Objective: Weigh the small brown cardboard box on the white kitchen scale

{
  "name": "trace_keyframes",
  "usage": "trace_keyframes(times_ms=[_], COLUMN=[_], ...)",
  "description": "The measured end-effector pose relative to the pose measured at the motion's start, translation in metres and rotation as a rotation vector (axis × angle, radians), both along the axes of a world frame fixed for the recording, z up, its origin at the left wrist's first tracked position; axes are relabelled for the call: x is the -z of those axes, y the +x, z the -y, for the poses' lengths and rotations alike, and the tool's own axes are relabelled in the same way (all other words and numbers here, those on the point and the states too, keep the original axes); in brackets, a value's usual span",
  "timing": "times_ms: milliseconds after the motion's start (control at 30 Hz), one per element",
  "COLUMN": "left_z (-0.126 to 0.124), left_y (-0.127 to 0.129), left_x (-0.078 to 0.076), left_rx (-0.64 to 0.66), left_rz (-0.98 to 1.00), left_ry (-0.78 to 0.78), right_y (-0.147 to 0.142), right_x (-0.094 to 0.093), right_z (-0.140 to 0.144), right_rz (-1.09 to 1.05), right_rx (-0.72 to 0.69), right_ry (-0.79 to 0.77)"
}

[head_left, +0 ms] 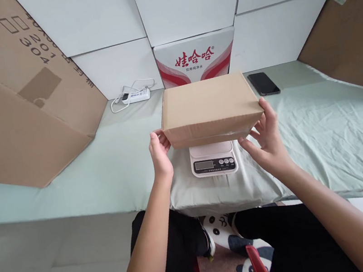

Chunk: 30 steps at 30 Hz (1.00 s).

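A closed brown cardboard box [209, 101] is over the white kitchen scale [214, 163] and hides most of its platform. Whether the box rests on the scale or hangs just above it, I cannot tell. My left hand [161, 155] grips the box at its left front corner, with fingers partly hidden behind the side. At the right front corner, my right hand [266, 138] holds the box, its thumb near the lower front edge and a finger up along the side. The scale's display and several round buttons face me; no digits are readable.
A black phone [263, 84] lies right of the box. A white power strip [136, 96] with a cable lies at the back left. Behind stands a red-and-white carton [196, 57]. Large cardboard boxes flank the green cloth [115, 178] left [26, 114] and right [349, 40].
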<state>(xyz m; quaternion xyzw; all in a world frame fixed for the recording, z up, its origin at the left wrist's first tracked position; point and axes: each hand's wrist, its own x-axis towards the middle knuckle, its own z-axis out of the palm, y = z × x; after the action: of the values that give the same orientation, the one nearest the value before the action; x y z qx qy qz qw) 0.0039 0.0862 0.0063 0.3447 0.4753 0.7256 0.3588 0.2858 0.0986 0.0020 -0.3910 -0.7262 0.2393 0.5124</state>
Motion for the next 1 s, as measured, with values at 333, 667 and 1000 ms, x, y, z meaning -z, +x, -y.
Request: trace_keyframes(times_ms=[333, 667, 1000], left_z=[0.014, 0.014, 0.015], left_y=[0.006, 0.004, 0.003], left_x=[0.014, 0.015, 0.015], left_rx=[-0.023, -0.029, -0.046], left_rz=[-0.116, -0.188, -0.191], left_ry=[0.005, 0.043, 0.017], right_y=[-0.002, -0.004, -0.003], right_x=[-0.006, -0.009, -0.009], right_z=[0.008, 0.014, 0.014], right_rz=[-0.044, -0.09, -0.059], right_rx=[-0.003, 0.015, 0.05], right_ry=[-0.102, -0.165, -0.139])
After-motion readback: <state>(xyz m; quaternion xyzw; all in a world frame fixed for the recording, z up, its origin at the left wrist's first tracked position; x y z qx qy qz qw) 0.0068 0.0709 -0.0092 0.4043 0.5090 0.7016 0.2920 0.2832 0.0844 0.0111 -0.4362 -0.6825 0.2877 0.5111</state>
